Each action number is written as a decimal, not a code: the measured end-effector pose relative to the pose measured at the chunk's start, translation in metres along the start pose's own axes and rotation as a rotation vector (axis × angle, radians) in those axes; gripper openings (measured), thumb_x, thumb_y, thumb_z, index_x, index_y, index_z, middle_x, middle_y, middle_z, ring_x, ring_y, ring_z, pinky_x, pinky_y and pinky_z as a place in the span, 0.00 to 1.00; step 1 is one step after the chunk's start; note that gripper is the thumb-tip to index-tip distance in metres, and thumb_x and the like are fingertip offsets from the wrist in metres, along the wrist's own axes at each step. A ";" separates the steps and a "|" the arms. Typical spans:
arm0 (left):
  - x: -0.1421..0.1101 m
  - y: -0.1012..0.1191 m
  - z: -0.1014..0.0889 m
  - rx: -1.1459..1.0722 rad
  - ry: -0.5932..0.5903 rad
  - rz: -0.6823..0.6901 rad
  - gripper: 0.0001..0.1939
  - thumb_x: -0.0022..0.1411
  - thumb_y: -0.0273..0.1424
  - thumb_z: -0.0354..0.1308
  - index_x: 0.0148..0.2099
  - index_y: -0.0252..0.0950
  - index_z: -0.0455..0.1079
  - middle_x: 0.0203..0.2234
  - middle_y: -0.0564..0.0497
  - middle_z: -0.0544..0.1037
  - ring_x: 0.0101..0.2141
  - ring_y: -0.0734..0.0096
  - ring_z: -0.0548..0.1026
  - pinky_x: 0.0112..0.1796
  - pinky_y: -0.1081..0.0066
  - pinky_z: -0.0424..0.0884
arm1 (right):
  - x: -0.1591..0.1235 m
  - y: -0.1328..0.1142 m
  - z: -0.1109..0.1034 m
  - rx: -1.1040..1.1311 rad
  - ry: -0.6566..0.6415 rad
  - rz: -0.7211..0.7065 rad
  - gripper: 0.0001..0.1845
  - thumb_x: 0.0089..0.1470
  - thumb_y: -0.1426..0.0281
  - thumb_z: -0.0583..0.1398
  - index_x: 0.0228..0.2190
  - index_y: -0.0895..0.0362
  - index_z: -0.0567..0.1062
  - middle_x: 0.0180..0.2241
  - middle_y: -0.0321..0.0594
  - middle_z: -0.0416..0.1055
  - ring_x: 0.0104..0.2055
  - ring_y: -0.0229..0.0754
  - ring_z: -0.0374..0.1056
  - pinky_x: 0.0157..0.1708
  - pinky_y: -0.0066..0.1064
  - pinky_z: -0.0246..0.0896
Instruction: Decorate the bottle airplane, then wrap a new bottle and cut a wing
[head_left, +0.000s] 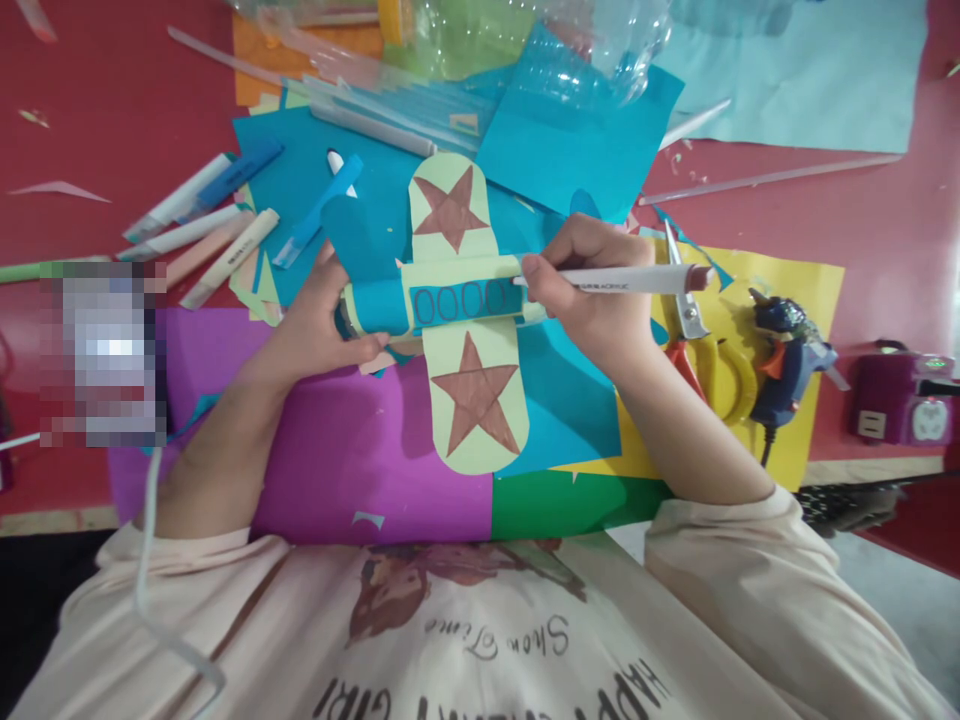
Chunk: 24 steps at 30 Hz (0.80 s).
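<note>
Across a red table (71,120), colourful overlapping paper sheets (352,430).

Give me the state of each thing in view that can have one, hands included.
Left hand: closed around one end of the paper plane
Right hand: gripping the marker
Marker: uncapped, tip at the blue panel
Paper plane: held, wings attached
Blue panel: ovals outlined, not coloured in
Stars: coloured in
Scissors: lying down; open or shut, cannot tell
Glue gun: on its side; on or off, cannot tell
</note>
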<state>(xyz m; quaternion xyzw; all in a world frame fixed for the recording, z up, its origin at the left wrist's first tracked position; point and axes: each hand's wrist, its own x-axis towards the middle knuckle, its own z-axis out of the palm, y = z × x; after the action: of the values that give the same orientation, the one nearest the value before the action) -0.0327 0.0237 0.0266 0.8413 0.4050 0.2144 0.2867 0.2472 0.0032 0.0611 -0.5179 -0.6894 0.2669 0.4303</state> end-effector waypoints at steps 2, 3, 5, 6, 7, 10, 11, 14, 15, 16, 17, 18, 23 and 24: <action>-0.001 0.000 0.000 0.005 -0.005 -0.001 0.34 0.58 0.49 0.53 0.61 0.36 0.57 0.60 0.41 0.60 0.59 0.50 0.63 0.60 0.48 0.57 | 0.000 0.000 0.000 0.007 -0.004 -0.006 0.23 0.55 0.54 0.58 0.17 0.54 0.61 0.16 0.31 0.60 0.18 0.31 0.55 0.17 0.30 0.52; -0.001 -0.001 0.000 0.007 -0.006 -0.001 0.33 0.58 0.48 0.54 0.61 0.37 0.57 0.60 0.42 0.60 0.59 0.50 0.62 0.60 0.48 0.57 | 0.000 0.000 0.000 0.013 -0.011 -0.005 0.23 0.55 0.54 0.59 0.17 0.54 0.61 0.16 0.31 0.60 0.18 0.31 0.54 0.17 0.30 0.52; -0.001 -0.001 -0.001 0.009 -0.008 0.000 0.33 0.58 0.48 0.54 0.61 0.37 0.57 0.60 0.42 0.60 0.59 0.50 0.62 0.60 0.48 0.57 | 0.001 0.001 -0.001 0.028 -0.038 0.000 0.23 0.56 0.55 0.59 0.18 0.55 0.61 0.16 0.31 0.61 0.18 0.30 0.55 0.17 0.29 0.51; -0.001 -0.001 -0.001 0.008 -0.006 0.001 0.33 0.58 0.48 0.54 0.61 0.37 0.57 0.60 0.42 0.61 0.59 0.50 0.63 0.60 0.48 0.57 | 0.000 0.001 -0.001 0.037 -0.055 0.003 0.23 0.56 0.56 0.59 0.18 0.55 0.61 0.16 0.31 0.62 0.19 0.30 0.55 0.18 0.29 0.52; -0.001 -0.001 -0.001 0.006 -0.006 0.001 0.33 0.58 0.48 0.53 0.61 0.37 0.57 0.60 0.42 0.61 0.58 0.50 0.63 0.60 0.47 0.57 | 0.000 0.001 -0.002 0.044 -0.071 0.007 0.22 0.56 0.56 0.59 0.18 0.55 0.61 0.17 0.31 0.62 0.19 0.30 0.55 0.18 0.29 0.52; 0.000 -0.001 -0.001 0.004 -0.002 0.007 0.33 0.58 0.48 0.53 0.60 0.35 0.58 0.60 0.41 0.61 0.58 0.50 0.63 0.60 0.47 0.57 | 0.000 0.000 -0.003 0.051 -0.105 0.011 0.22 0.55 0.59 0.60 0.18 0.55 0.61 0.17 0.31 0.62 0.19 0.30 0.55 0.19 0.29 0.52; 0.000 -0.001 -0.001 0.005 -0.002 0.010 0.33 0.58 0.48 0.53 0.60 0.35 0.58 0.59 0.41 0.61 0.58 0.50 0.63 0.60 0.47 0.57 | 0.000 -0.001 -0.004 0.051 -0.110 0.011 0.22 0.55 0.60 0.61 0.18 0.55 0.60 0.17 0.31 0.61 0.19 0.30 0.55 0.19 0.29 0.52; 0.000 0.000 -0.001 0.014 0.001 0.010 0.33 0.58 0.48 0.53 0.60 0.35 0.58 0.58 0.41 0.62 0.58 0.50 0.63 0.60 0.47 0.57 | 0.001 -0.003 -0.005 0.052 -0.135 0.012 0.21 0.56 0.63 0.60 0.17 0.55 0.59 0.17 0.31 0.59 0.19 0.30 0.53 0.19 0.29 0.50; 0.000 0.001 -0.001 0.013 0.000 0.004 0.33 0.58 0.49 0.53 0.60 0.35 0.58 0.57 0.42 0.62 0.58 0.50 0.63 0.60 0.47 0.57 | 0.001 -0.004 -0.006 0.053 -0.149 0.013 0.21 0.56 0.64 0.60 0.17 0.55 0.59 0.17 0.31 0.58 0.20 0.31 0.52 0.19 0.29 0.49; -0.001 0.001 -0.001 0.009 -0.001 -0.005 0.34 0.57 0.48 0.53 0.60 0.35 0.58 0.57 0.42 0.62 0.57 0.51 0.64 0.60 0.47 0.57 | 0.001 -0.005 -0.006 0.054 -0.163 0.013 0.21 0.55 0.65 0.60 0.17 0.55 0.58 0.17 0.31 0.57 0.20 0.31 0.52 0.19 0.29 0.49; -0.001 0.001 -0.001 0.004 -0.001 -0.012 0.34 0.57 0.48 0.53 0.60 0.35 0.58 0.57 0.42 0.62 0.57 0.51 0.64 0.60 0.47 0.57 | 0.002 -0.005 -0.007 0.054 -0.177 0.014 0.21 0.55 0.66 0.60 0.16 0.54 0.58 0.17 0.31 0.56 0.20 0.31 0.52 0.19 0.29 0.48; -0.001 0.001 -0.001 -0.001 -0.002 -0.016 0.34 0.57 0.48 0.53 0.60 0.36 0.57 0.57 0.42 0.62 0.56 0.51 0.65 0.60 0.47 0.57 | 0.002 -0.005 -0.007 0.053 -0.189 0.017 0.21 0.54 0.67 0.60 0.16 0.54 0.58 0.16 0.31 0.56 0.20 0.31 0.51 0.19 0.29 0.48; -0.001 -0.002 -0.001 0.017 -0.003 -0.004 0.34 0.58 0.49 0.53 0.61 0.36 0.57 0.58 0.41 0.61 0.57 0.51 0.64 0.60 0.47 0.57 | 0.004 -0.008 -0.011 0.025 -0.243 0.052 0.18 0.52 0.68 0.60 0.16 0.54 0.59 0.16 0.31 0.55 0.20 0.32 0.51 0.19 0.29 0.49; -0.001 -0.002 -0.001 0.021 -0.004 -0.002 0.34 0.58 0.49 0.53 0.61 0.36 0.56 0.59 0.42 0.61 0.58 0.51 0.63 0.60 0.47 0.57 | 0.004 -0.008 -0.011 0.021 -0.254 0.055 0.18 0.51 0.69 0.60 0.17 0.54 0.59 0.16 0.31 0.55 0.20 0.32 0.51 0.19 0.29 0.50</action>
<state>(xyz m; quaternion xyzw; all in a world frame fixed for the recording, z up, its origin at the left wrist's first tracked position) -0.0355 0.0241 0.0258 0.8443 0.4077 0.2081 0.2787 0.2525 0.0034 0.0748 -0.4943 -0.7210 0.3491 0.3376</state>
